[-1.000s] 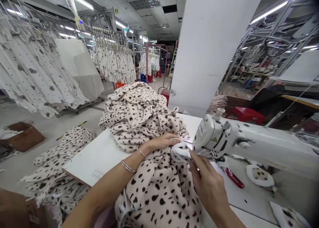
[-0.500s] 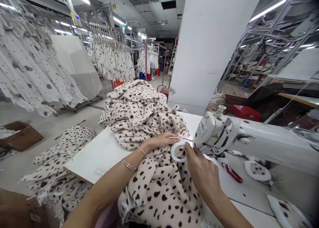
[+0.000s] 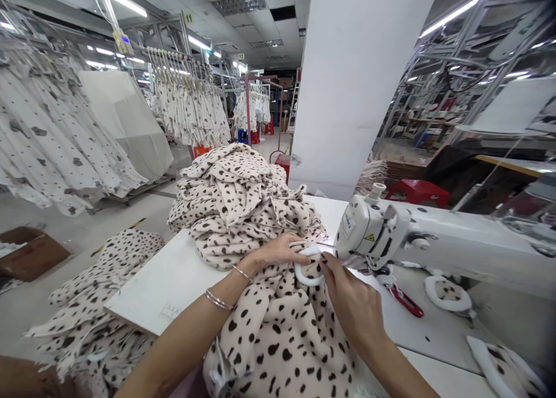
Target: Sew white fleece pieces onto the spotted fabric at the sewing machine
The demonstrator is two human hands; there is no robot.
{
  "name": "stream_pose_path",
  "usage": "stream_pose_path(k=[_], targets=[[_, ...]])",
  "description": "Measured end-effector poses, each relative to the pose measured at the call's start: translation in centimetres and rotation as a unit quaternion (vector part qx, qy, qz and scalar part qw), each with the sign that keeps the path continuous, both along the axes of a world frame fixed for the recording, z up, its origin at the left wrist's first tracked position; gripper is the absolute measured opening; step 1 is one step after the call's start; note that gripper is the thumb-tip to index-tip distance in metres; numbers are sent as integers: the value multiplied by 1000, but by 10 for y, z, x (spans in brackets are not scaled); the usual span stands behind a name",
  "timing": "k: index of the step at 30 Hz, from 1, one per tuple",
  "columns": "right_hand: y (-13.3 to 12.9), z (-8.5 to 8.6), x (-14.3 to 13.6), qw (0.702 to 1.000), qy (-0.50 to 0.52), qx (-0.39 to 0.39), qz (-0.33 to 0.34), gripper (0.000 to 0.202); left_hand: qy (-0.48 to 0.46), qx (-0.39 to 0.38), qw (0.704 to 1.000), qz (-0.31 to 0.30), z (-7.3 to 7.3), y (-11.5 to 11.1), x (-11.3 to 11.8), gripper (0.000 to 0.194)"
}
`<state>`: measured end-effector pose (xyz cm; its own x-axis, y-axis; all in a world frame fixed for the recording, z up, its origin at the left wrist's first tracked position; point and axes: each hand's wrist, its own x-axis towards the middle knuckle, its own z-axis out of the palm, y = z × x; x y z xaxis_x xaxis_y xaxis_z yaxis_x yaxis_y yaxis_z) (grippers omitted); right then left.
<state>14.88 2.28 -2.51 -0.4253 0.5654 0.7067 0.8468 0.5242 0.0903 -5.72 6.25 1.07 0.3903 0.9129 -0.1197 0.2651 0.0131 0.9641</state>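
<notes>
A white-rimmed oval piece with a spotted centre (image 3: pixel 309 278) lies against cream fabric with dark spots (image 3: pixel 282 334). My left hand (image 3: pixel 280 252), two bangles on its wrist, pinches the oval piece at its upper left edge, fingers closed. On the right side of the oval, my right hand (image 3: pixel 351 296) is closed on its edge. The spotted fabric hangs below both hands over the table's front edge. Just right of my hands is the head of a white sewing machine (image 3: pixel 362 230). The fingertips partly cover the rim.
A heap of spotted fabric (image 3: pixel 238 195) stands behind my hands on the white table (image 3: pixel 174 282). Red-handled snips (image 3: pixel 406 301) and another oval piece (image 3: pixel 447 294) lie under the machine arm. More spotted fabric (image 3: pixel 108 270) hangs at the left. A white pillar (image 3: pixel 360 68) rises behind.
My left fingers have moved rightward onto the oval piece's upper part. My right hand stays at its right edge. The whole view has shifted slightly.
</notes>
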Motion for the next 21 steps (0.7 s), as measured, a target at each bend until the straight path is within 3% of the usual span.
stream_pose_path(k=[6,13,21], targets=[[-20,-7,-9,997,-14,13,77,39,-14,19,1000,6,0,1,-1,42],[-14,-16,-11,997,17,-8,74,52,-30,-2,999,20,-9,6,-3,42],[-6,-18,-13,985,100,-124,63,39,-5,-2,999,35,-12,9,-5,51]])
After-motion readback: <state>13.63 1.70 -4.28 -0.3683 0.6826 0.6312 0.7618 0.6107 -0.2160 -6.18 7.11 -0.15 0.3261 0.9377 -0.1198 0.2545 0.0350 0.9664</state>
